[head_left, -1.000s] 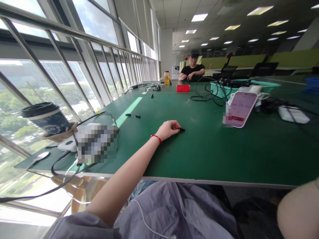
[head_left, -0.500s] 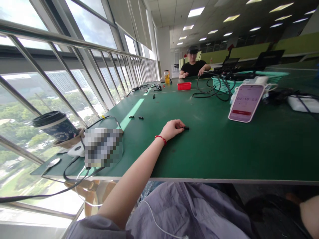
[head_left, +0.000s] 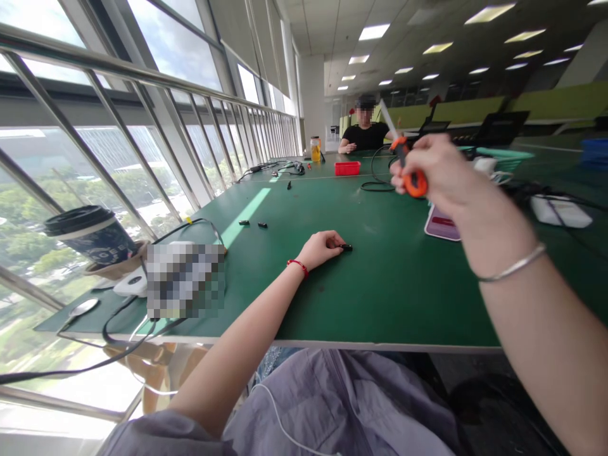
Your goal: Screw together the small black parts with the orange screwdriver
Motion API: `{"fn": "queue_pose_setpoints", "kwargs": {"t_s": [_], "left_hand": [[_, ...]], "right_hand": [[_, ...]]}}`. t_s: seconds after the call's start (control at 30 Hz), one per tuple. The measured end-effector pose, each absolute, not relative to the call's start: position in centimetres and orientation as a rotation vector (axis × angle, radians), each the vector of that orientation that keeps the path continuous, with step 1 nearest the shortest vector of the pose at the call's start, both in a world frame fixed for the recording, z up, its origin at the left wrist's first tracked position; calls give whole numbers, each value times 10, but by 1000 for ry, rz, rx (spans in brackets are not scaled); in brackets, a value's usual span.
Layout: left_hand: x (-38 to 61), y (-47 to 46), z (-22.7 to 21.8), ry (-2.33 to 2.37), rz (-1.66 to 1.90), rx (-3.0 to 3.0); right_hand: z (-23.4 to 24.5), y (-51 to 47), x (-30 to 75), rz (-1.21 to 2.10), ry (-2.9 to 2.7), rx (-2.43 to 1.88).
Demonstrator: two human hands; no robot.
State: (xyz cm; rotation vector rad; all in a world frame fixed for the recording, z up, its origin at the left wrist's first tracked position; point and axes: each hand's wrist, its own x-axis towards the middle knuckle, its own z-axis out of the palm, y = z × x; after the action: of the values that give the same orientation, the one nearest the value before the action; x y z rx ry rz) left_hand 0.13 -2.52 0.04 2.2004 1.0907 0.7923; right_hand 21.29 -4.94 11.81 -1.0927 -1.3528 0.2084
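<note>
My left hand (head_left: 322,247) rests on the green table (head_left: 389,285), fingers curled and pinching a small black part (head_left: 346,247). My right hand (head_left: 434,172) is raised above the table, closed around orange-handled scissors (head_left: 405,166) whose blades point up and to the left. A red cord circles my left wrist and a silver bangle my right. Two more small black parts (head_left: 253,223) lie farther left on the table.
A paper coffee cup (head_left: 90,237) and cables sit at the near left edge by the window rail. A phone (head_left: 443,227) is partly hidden behind my right hand. A red tray (head_left: 347,168), cable coils, a teal basket and a seated person (head_left: 365,132) are at the far end.
My right arm has come up from below the table edge into view, holding the scissors in front of the phone. My left hand has stayed on the black part.
</note>
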Motion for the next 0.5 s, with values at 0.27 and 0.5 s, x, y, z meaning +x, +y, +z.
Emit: {"fn": "queue_pose_setpoints", "kwargs": {"t_s": [0.27, 0.5], "left_hand": [[2, -27, 2, 1075, 805, 2201], [2, -22, 0, 1029, 837, 2121]], "right_hand": [[63, -19, 197, 492, -1402, -1276], [49, -39, 191, 198, -1292, -1116]]}}
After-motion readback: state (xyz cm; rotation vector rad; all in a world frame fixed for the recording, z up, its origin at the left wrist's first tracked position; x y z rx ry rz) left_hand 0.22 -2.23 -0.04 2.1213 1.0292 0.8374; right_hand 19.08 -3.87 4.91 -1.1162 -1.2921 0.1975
